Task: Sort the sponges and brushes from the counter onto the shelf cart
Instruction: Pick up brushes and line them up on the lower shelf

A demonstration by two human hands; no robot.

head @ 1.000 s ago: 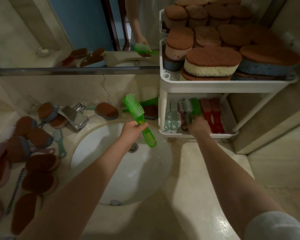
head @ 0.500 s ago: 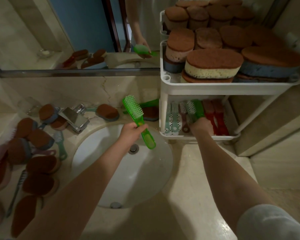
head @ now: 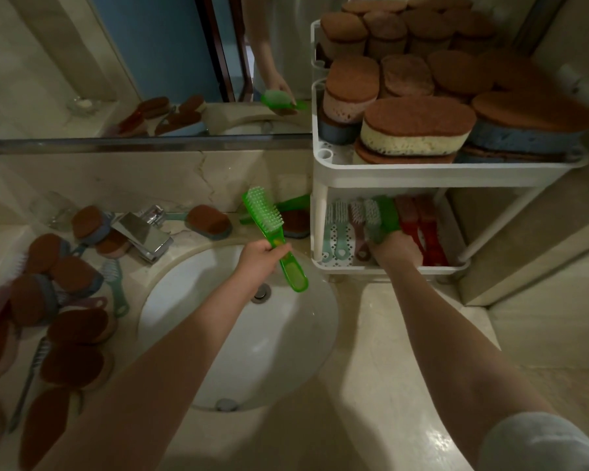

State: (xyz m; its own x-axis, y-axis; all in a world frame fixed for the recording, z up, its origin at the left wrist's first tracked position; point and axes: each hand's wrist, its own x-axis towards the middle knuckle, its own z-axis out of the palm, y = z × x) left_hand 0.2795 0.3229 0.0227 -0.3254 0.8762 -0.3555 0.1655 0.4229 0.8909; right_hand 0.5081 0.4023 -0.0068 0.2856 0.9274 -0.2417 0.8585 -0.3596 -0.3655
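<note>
Sponges with brown scouring tops [head: 79, 326] lie heaped on the pale stone bench [head: 371, 334] to the left of the round white sink [head: 286, 334]. A teal-handled brush [head: 114, 287] lies among them, close to the sink's left rim. A square chrome tap [head: 143, 237] stands behind the sink on its left side, and a blue-based sponge [head: 208, 220] lies just behind the sink's far rim.

The left hand [head: 257, 258] hovers over the far part of the sink. Its fingers and thumb are wrapped round the handle of a translucent green plastic brush [head: 269, 229]. The bristle head points up and away from the sink, and the handle end hangs above the basin. Behind the sink, by the wall, a darker green brush [head: 293, 203] lies on the bench, apart from this hand.

Right of the sink stands a white plastic shelf cart [head: 422, 173]. Stacked brown-topped sponges [head: 419, 127] fill its upper tiers. In its lower tier, teal brushes [head: 337, 229], a pink brush [head: 357, 215] and red brushes [head: 419, 226] lie side by side. The right hand [head: 397, 248] reaches into that tier with its back upward. Its fingers are curled down over the handle of a bright green brush [head: 386, 214] that lies between the pink and the red ones.
</note>
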